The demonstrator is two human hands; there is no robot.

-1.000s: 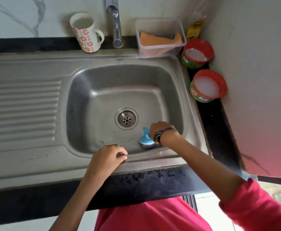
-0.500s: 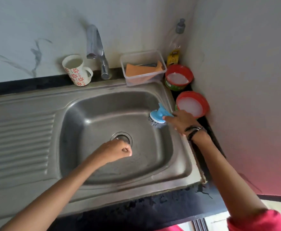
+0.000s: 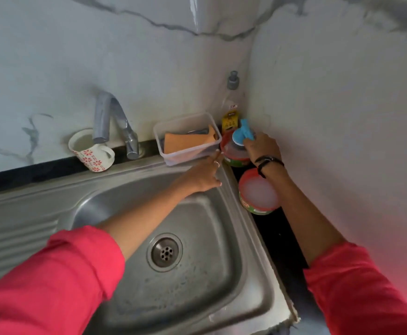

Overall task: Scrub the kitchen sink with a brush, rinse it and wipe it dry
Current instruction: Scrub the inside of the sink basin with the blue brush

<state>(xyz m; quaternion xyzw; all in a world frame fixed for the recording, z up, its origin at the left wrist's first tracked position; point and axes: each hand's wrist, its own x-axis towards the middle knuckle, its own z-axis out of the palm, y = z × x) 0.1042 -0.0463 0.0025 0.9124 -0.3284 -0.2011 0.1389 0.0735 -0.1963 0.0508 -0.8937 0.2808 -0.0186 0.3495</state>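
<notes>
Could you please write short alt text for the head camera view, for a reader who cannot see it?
A person's right hand holds a blue-handled brush over the far red-rimmed tub beside a steel sink, while the left hand reaches toward that tub. A second tub, a clear box, a tap and a mug line the edge.

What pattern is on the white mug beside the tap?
Red flowers on the white ceramic mug, clearest in the head view.

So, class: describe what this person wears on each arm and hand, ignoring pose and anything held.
Both arms wear pinkish-red sleeves pushed up, leaving the forearms bare. The right hand has dark bands at the wrist, like thread or bangles. The left hand shows a thin ring on one finger.
</notes>
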